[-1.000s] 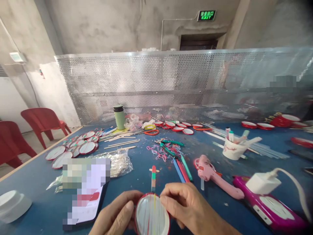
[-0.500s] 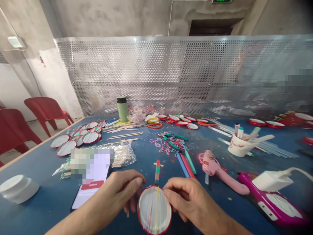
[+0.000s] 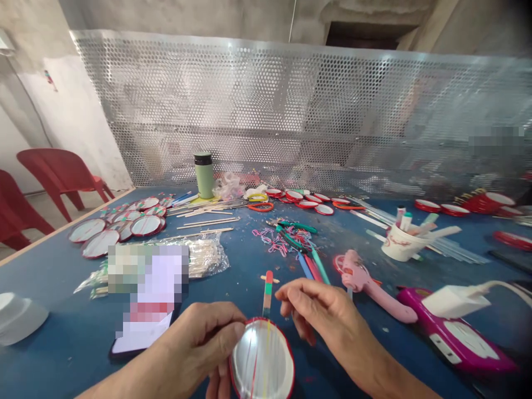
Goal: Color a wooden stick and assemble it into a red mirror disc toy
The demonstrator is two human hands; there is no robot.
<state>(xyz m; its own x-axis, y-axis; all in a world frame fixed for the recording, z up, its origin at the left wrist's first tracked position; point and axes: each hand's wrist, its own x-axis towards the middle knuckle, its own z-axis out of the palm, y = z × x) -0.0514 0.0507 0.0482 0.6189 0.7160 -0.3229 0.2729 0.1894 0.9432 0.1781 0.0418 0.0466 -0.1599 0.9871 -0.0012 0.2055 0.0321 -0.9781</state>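
Observation:
My left hand grips the left rim of a round red-rimmed lid strung with thin coloured rubber bands, low in the middle of the head view. A striped stick pokes out from the lid's far edge. My right hand hovers just right of and above the lid, fingers loosely curled and apart, holding nothing I can see. It is close to the stick's top and to a few coloured pens.
On the blue table lie a phone, a bag of sticks, finished lids, a green flask, rubber bands, a pink glue gun, a purple power strip and a cup. A perforated metal screen stands behind; red chairs at left.
My right hand has let go of the lid's right rim and lifted up and away. My left hand now holds the lid alone. The camera has tilted downward.

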